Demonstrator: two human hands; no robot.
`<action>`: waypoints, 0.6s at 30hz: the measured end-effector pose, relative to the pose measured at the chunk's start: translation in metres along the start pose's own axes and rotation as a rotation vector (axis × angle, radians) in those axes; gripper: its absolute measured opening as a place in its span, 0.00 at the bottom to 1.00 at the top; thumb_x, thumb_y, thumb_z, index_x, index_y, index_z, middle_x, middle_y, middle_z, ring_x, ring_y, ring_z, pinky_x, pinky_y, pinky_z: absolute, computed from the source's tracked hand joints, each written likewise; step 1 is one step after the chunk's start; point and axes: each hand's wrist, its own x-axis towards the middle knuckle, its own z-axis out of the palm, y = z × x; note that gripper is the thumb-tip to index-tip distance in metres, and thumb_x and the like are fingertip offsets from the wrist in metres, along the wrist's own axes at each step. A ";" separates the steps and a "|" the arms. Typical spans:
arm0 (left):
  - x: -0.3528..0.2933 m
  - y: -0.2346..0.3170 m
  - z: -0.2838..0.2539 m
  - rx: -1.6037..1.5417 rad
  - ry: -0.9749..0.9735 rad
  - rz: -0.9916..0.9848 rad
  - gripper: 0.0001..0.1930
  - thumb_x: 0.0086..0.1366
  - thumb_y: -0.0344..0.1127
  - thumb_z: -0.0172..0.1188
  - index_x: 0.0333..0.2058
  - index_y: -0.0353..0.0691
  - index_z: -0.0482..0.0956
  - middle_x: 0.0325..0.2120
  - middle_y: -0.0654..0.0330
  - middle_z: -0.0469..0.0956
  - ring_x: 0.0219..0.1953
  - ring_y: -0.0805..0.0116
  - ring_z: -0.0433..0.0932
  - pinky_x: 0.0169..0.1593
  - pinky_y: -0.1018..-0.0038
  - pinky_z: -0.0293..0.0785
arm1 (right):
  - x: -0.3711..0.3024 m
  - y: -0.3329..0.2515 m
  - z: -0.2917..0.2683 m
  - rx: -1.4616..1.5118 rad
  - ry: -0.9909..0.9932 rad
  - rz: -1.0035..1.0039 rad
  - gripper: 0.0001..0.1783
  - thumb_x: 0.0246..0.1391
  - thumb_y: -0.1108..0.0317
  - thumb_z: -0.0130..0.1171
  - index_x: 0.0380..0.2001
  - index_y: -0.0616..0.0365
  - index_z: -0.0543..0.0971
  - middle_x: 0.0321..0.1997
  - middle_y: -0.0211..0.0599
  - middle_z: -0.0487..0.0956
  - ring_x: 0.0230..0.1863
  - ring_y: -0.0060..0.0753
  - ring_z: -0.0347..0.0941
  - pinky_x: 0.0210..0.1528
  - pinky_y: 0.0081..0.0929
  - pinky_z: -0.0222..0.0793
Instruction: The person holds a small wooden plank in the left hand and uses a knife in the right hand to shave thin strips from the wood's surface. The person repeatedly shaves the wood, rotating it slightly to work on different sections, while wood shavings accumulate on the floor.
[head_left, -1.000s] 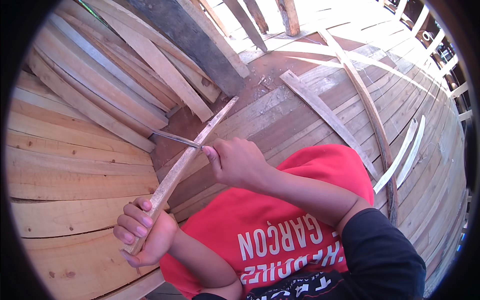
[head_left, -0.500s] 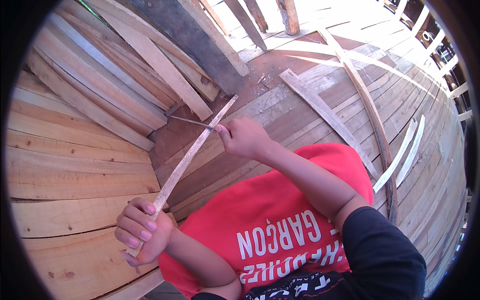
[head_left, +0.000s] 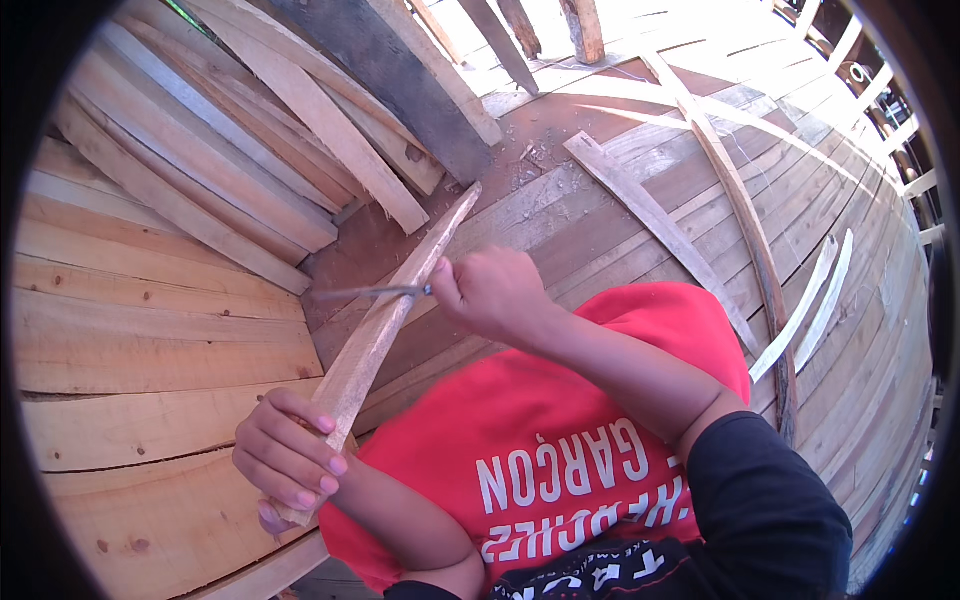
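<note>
A long, flat strip of pale wood (head_left: 372, 335) slants up and away from me, its far end narrowing to a point. My left hand (head_left: 288, 455) is closed around its near end, thumb underneath. The thin blade of a knife (head_left: 372, 292), smeared by motion, crosses the strip around its middle. My right hand (head_left: 492, 292) is closed on the knife, whose handle is mostly hidden in the fist. Red cloth (head_left: 560, 430) with white lettering covers my lap beneath both forearms.
Several planks (head_left: 215, 160) lean at the upper left beside a plank wall (head_left: 160, 350). A thick dark beam (head_left: 385, 75) slants down behind the strip. On the plank floor lie a grey board (head_left: 660, 225), a long curved pole (head_left: 735, 205) and two pale strips (head_left: 800, 320).
The wooden strip has been turned, so a broader face shows. The knife and my right hand have moved nearer to me along it, and my left hand's fingers have shifted around the end.
</note>
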 end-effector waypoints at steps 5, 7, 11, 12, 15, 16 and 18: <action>0.007 -0.002 0.005 0.000 0.032 0.017 0.17 0.60 0.47 0.49 0.14 0.53 0.74 0.09 0.73 0.73 0.13 0.79 0.72 0.31 0.73 0.69 | 0.034 0.076 0.012 -0.132 0.080 0.213 0.28 0.61 0.56 0.42 0.15 0.62 0.79 0.16 0.55 0.75 0.22 0.59 0.75 0.31 0.50 0.73; 0.008 -0.002 0.002 0.003 0.003 0.030 0.17 0.61 0.47 0.49 0.14 0.53 0.74 0.09 0.72 0.74 0.13 0.78 0.73 0.31 0.73 0.70 | 0.017 0.017 0.005 -0.037 0.030 0.092 0.29 0.61 0.55 0.42 0.15 0.62 0.79 0.16 0.53 0.76 0.21 0.59 0.76 0.31 0.51 0.74; 0.004 -0.001 -0.008 -0.045 -0.088 0.020 0.18 0.63 0.47 0.49 0.19 0.48 0.79 0.15 0.67 0.80 0.18 0.73 0.79 0.36 0.70 0.75 | 0.018 0.016 0.016 -0.005 0.003 0.136 0.28 0.60 0.55 0.43 0.16 0.64 0.80 0.20 0.56 0.78 0.26 0.60 0.77 0.36 0.52 0.74; 0.006 -0.002 -0.009 -0.068 -0.107 0.029 0.18 0.64 0.47 0.49 0.21 0.46 0.80 0.18 0.64 0.82 0.20 0.71 0.81 0.38 0.68 0.77 | 0.031 0.051 0.027 -0.091 0.039 0.263 0.29 0.60 0.53 0.42 0.21 0.65 0.81 0.24 0.57 0.79 0.31 0.59 0.79 0.39 0.52 0.74; 0.011 0.000 -0.002 -0.069 -0.072 0.040 0.19 0.64 0.48 0.49 0.22 0.45 0.80 0.17 0.63 0.81 0.20 0.69 0.82 0.37 0.68 0.77 | 0.048 0.120 0.026 -0.120 0.021 0.426 0.30 0.61 0.51 0.38 0.27 0.66 0.82 0.31 0.60 0.81 0.37 0.60 0.79 0.43 0.51 0.74; 0.010 0.001 -0.001 -0.065 -0.072 0.055 0.19 0.64 0.48 0.48 0.22 0.44 0.80 0.16 0.63 0.80 0.20 0.68 0.81 0.36 0.68 0.77 | 0.049 0.116 0.025 -0.141 -0.009 0.422 0.31 0.61 0.51 0.38 0.29 0.66 0.82 0.32 0.60 0.81 0.38 0.60 0.79 0.45 0.51 0.74; 0.011 -0.004 0.004 -0.068 -0.065 0.085 0.20 0.65 0.48 0.48 0.22 0.43 0.79 0.15 0.62 0.79 0.19 0.67 0.81 0.35 0.67 0.77 | 0.046 0.104 0.027 -0.097 -0.052 0.379 0.32 0.61 0.50 0.37 0.32 0.68 0.82 0.36 0.63 0.80 0.42 0.64 0.78 0.50 0.51 0.71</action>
